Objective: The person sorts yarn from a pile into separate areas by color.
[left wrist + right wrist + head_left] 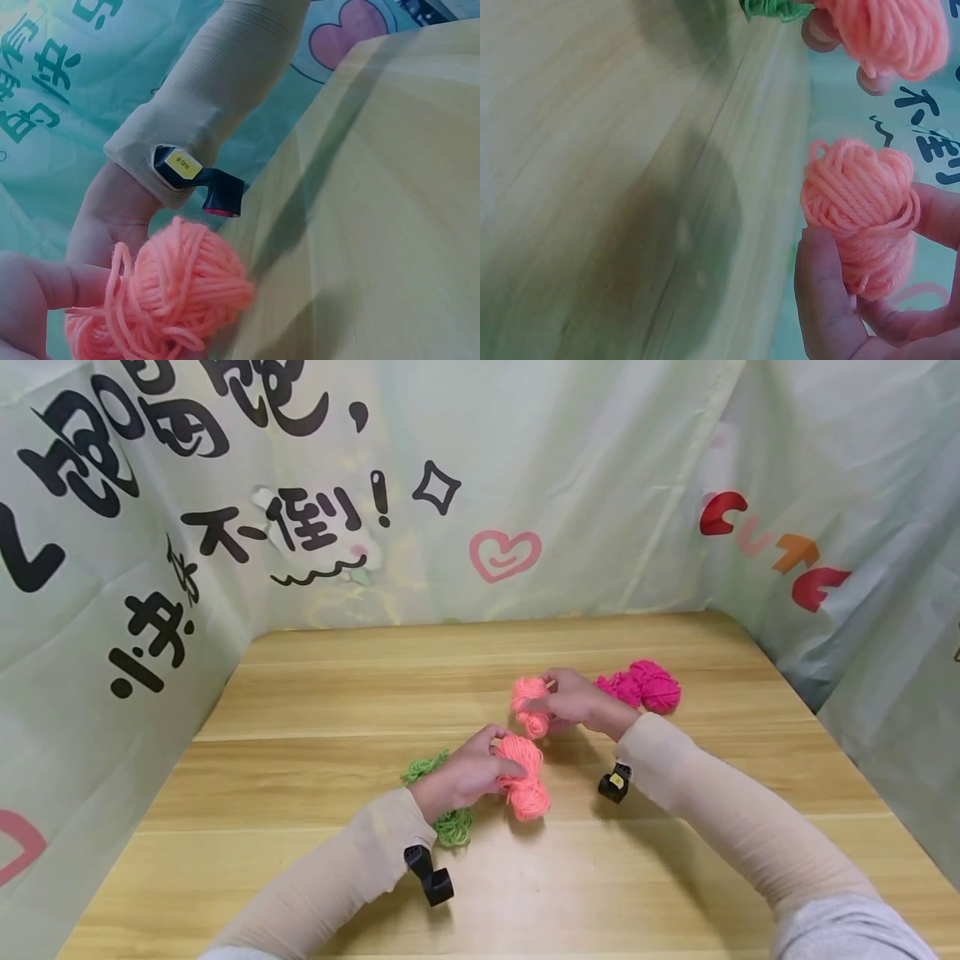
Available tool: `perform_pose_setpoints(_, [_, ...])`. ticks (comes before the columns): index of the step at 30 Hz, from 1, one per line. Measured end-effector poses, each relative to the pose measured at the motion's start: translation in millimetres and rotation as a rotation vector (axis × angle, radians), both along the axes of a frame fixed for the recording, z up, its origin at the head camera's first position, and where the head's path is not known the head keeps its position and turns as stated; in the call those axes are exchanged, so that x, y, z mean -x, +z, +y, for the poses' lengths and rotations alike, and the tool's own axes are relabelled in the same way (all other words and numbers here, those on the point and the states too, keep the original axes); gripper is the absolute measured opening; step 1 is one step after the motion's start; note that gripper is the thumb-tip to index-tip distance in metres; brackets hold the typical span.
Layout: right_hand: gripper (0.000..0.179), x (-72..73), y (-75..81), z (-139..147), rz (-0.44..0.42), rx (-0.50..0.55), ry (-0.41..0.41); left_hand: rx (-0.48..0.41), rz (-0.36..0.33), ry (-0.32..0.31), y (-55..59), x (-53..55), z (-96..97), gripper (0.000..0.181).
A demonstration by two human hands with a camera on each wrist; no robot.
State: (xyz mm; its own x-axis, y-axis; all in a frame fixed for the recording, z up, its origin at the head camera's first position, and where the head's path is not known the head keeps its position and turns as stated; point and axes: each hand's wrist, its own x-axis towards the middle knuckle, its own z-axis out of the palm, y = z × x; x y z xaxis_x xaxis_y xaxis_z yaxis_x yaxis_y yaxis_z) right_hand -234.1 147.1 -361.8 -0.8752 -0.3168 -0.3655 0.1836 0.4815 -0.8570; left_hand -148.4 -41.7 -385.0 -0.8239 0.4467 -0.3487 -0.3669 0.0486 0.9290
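My left hand (470,770) grips a coral-pink yarn skein (524,781) pinched at its middle, held above the table; in the left wrist view that skein (187,281) shows loose loops. Slightly farther back, my right hand (573,699) holds a smaller coral-pink yarn skein (531,708) between thumb and fingers. The right wrist view shows this small skein (861,214) from the side, with the left hand's skein (896,34) above it in the picture. A green yarn bundle (454,828) lies under my left wrist, partly hidden.
Behind my right hand, a magenta yarn skein (654,687) lies on the wooden table (337,685). Printed cloth (600,485) walls off the back and sides. Black camera mounts (429,877) stick out from both wrists.
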Motion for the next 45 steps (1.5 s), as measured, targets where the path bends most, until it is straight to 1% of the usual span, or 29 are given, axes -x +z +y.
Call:
perform_pose_setpoints(7, [0.061, 4.9, 0.3, -0.1, -0.001, 0.013, -0.004, -0.043, -0.03, 0.002, 1.0, 4.8, -2.4, 0.045])
perform_pose_setpoints(13, [0.061, 10.7, -0.5, 0.8, 0.007, 0.03, -0.012, -0.088, -0.025, 0.009, 3.5, 8.0, -4.4, 0.039])
perform_pose_setpoints(18, [0.066, 15.0, -1.0, 1.9, -0.012, 0.045, -0.03, -0.116, -0.019, 0.022, 5.9, 10.7, -5.9, 0.037])
perform_pose_setpoints(24, [0.065, 17.5, -1.1, 2.6, -0.023, 0.047, -0.046, -0.096, -0.023, 0.053, 5.6, 14.8, -5.8, 0.046])
perform_pose_setpoints(27, [0.066, 18.6, -2.4, 2.7, -0.027, 0.046, -0.049, -0.07, -0.03, 0.08, 5.4, 17.0, -6.0, 0.049])
perform_pose_setpoints(32, [0.064, 20.3, -3.5, 2.3, -0.031, 0.044, -0.061, -0.057, -0.037, 0.124, 6.6, 21.3, -6.8, 0.053])
perform_pose_setpoints(38, [0.065, 23.2, -3.8, 1.0, -0.035, 0.042, -0.075, -0.058, -0.038, 0.134, 11.1, 25.9, -9.9, 0.054])
perform_pose_setpoints(45, [0.065, 28.0, -9.5, 1.7, -0.014, 0.028, -0.079, -0.048, -0.037, 0.152, 9.9, 35.7, -14.2, 0.055])
